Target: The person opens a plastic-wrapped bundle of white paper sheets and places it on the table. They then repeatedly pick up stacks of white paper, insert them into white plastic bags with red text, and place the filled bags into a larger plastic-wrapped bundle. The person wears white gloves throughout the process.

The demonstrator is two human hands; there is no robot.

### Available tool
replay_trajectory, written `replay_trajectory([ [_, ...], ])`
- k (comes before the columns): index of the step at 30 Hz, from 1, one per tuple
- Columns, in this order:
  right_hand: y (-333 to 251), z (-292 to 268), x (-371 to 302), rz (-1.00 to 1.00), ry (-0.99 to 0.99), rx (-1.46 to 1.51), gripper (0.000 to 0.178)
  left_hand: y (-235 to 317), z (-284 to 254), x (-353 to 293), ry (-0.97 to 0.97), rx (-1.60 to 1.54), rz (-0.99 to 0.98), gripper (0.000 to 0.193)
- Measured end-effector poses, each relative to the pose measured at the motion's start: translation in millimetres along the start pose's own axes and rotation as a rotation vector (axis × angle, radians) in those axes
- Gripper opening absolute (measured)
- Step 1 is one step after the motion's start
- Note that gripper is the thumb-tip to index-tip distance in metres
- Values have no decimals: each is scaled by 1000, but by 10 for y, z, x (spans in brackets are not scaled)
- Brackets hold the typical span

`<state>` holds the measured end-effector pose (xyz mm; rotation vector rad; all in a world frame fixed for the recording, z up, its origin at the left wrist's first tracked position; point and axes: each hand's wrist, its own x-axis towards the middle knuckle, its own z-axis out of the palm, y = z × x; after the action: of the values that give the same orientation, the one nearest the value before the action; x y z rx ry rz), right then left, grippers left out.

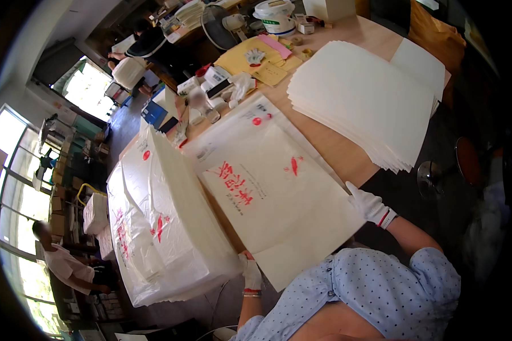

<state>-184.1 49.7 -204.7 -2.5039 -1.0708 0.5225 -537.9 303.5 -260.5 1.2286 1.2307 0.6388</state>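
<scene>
A cream paper sheet (301, 258) lies in front of me, its upper part apparently inside a clear plastic bag (261, 107) with red print, its near end sticking out towards my body. My right hand (372, 206), in a white glove, grips the sheet's right edge. At the near left edge is my left hand (252, 274), also gloved, its fingers partly hidden but closed at the sheet. Left of it stands a thick stack of clear printed bags (165, 227), close beside the sheet.
A tall stack of white sheets (364, 96) sits at the table's right. Further back are a yellow folder (239, 57), small boxes and bottles, a white bucket (276, 17) and a black fan (219, 27). One person (68, 258) is at the left; others work at the back.
</scene>
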Motion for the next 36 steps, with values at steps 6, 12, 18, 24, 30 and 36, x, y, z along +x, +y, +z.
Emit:
replay_trajectory([
  [6, -292, 634, 840, -552, 609, -830, 53, 523, 302, 119, 66, 760, 339, 28],
  [12, -252, 469, 1556, -207, 266, -102, 33, 681, 193, 601, 80, 817, 368, 20],
  [18, -37, 94, 29, -108, 2, -51, 66, 770, -1, -555, -109, 774, 366, 17],
  [24, 340, 325, -1318, -114, 85, 84, 66, 577, 215, -1523, -166, 461, 320, 12],
  [30, 216, 340, -878, 17, 239, 89, 49, 141, 246, -1205, 158, 354, -51, 9],
  [36, 569, 385, -635, 388, 156, 1307, 41, 675, 262, -1013, -29, 284, 470, 10],
])
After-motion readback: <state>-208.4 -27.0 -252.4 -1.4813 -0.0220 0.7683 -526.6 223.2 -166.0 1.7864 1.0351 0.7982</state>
